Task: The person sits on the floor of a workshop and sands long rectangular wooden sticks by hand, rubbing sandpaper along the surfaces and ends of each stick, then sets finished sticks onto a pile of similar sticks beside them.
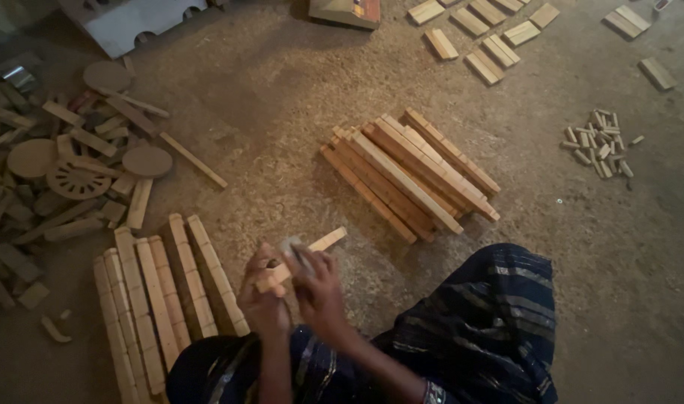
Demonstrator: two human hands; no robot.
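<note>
My left hand (263, 295) grips the near end of a long pale wooden stick (319, 245), which points away to the upper right. My right hand (318, 288) presses a small pale pad (291, 248), probably sandpaper, against the stick's middle. Both hands hover above my lap, covered in dark striped cloth (469, 329). To the left of my hands, a row of notched wooden sticks (162, 292) lies side by side on the dusty floor. A stacked pile of similar sticks (409, 172) rests beyond my hands.
A heap of wood offcuts, round discs and a spoked wheel piece (76, 179) fills the left. Short wooden blocks (491, 37) lie at the top, small pegs (600, 142) at the right. A grey cut board (132, 22) sits top left.
</note>
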